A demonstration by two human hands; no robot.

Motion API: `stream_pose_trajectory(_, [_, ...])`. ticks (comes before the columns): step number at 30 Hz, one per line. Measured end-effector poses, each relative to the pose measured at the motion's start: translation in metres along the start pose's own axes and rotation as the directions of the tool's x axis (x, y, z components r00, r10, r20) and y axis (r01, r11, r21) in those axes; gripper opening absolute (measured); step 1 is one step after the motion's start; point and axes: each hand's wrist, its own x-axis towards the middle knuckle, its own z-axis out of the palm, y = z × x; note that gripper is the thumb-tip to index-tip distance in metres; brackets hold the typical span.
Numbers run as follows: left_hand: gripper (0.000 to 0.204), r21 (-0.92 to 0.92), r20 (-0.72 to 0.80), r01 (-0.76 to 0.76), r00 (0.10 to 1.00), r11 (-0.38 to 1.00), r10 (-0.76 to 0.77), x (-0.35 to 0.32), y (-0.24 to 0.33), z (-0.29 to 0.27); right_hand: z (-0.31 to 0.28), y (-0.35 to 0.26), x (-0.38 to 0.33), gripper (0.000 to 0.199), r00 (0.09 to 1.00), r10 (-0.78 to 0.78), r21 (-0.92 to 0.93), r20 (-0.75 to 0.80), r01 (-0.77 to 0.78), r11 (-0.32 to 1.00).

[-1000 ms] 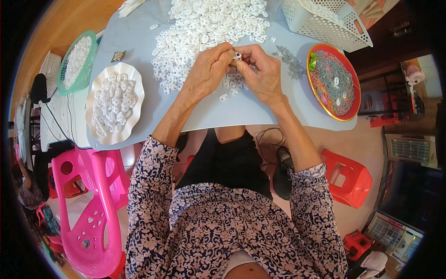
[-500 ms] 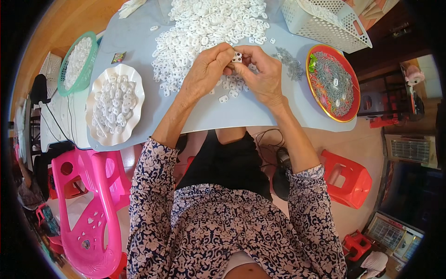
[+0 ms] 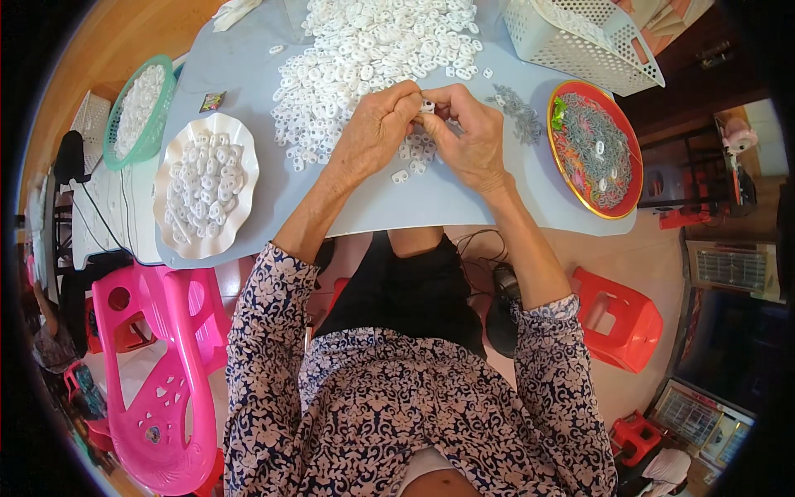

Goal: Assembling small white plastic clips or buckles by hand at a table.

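My left hand (image 3: pixel 374 131) and my right hand (image 3: pixel 470 137) meet fingertip to fingertip over the grey table (image 3: pixel 439 199). Between them they pinch one small white plastic piece (image 3: pixel 427 106). A large heap of the same white pieces (image 3: pixel 373 45) lies just beyond the hands. A few loose white pieces (image 3: pixel 411 161) lie on the table under and between my wrists.
A white scalloped plate (image 3: pixel 207 184) holding white pieces sits at the left, a green basket (image 3: pixel 137 112) beyond it. A red round tray (image 3: pixel 596 149) with grey bits is at the right, a white perforated basket (image 3: pixel 580 37) behind. Pink chair (image 3: pixel 161 373) and red stool (image 3: pixel 617 319) stand below.
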Motion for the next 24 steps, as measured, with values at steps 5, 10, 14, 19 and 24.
stream_pose_trajectory(5, [0.025, 0.001, 0.045, 0.059, 0.997, 0.998, -0.059, -0.002, 0.0018, -0.0017, 0.0018, 0.0046, -0.0024, 0.019, 1.0, -0.014, 0.022, -0.014, 0.014, 1.0])
stream_pose_trajectory(10, [0.026, -0.008, 0.058, 0.047, 0.997, 0.999, -0.046, -0.0022, 0.0005, -0.0041, -0.0015, 0.0019, -0.002, 0.019, 0.999, -0.027, 0.017, 0.031, 0.027, 0.999])
stream_pose_trajectory(14, [0.027, -0.043, 0.04, 0.053, 0.998, 0.998, -0.051, -0.0022, 0.0015, -0.0028, -0.0024, 0.0015, 0.0008, 0.02, 0.998, 0.009, 0.034, 0.062, -0.011, 0.999])
stream_pose_trajectory(19, [0.027, 0.005, 0.025, 0.04, 0.999, 0.999, -0.04, -0.001, 0.0032, -0.001, -0.0029, 0.0006, 0.0007, 0.018, 0.999, 0.031, 0.005, 0.03, -0.031, 0.999])
stream_pose_trajectory(24, [0.028, -0.009, 0.058, 0.021, 0.998, 1.0, -0.02, 0.0009, 0.0008, -0.0014, -0.0067, 0.0, 0.0004, 0.017, 0.998, 0.032, 0.02, 0.049, -0.033, 0.999])
